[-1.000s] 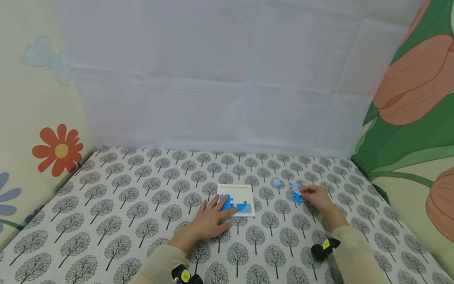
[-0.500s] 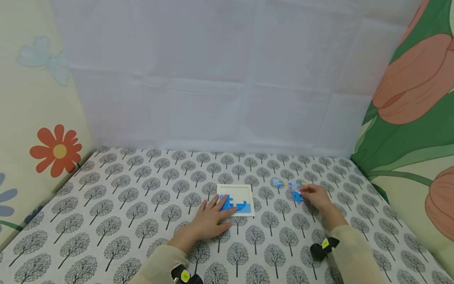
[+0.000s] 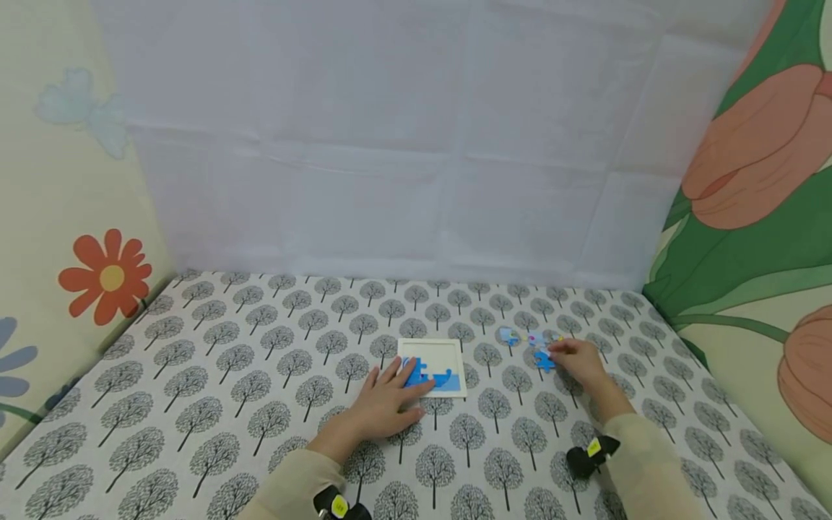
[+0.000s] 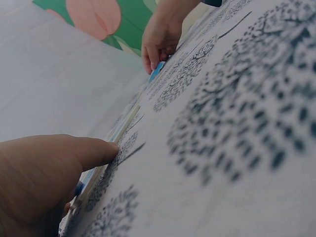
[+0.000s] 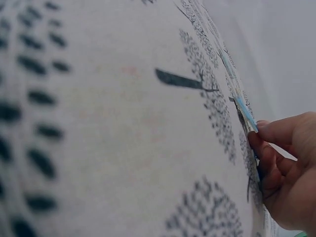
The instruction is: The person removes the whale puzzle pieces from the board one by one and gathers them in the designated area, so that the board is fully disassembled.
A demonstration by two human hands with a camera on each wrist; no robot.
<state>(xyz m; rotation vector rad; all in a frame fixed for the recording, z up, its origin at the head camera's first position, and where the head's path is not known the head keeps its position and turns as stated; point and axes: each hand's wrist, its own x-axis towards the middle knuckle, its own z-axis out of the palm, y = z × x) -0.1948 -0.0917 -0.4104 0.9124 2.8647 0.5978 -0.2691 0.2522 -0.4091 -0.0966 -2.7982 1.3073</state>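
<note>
"White square puzzle frame [image 3: 429,340] on the tree-patterned bench [image 3: 273,393]: contents?"

"Blue jigsaw pieces [image 3: 443,378], lower part, partly hidden by the spread left hand [image 3: 385,406]. Right hand [image 3: 583,365]: pinching a light-blue jigsaw piece [image 5: 246,111] beside loose multicoloured pieces [image 3: 510,336]."

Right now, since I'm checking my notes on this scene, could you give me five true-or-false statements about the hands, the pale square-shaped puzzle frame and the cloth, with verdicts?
1. The left hand rests on the pale square-shaped puzzle frame. True.
2. The frame is completely filled. False: its upper right part is bare.
3. The right hand touches a flat blue jigsaw piece with its fingers. True.
4. That piece lies left of the frame. False: it lies to the frame's right.
5. The white fabric tablecloth is printed with dark trees. True.
</note>
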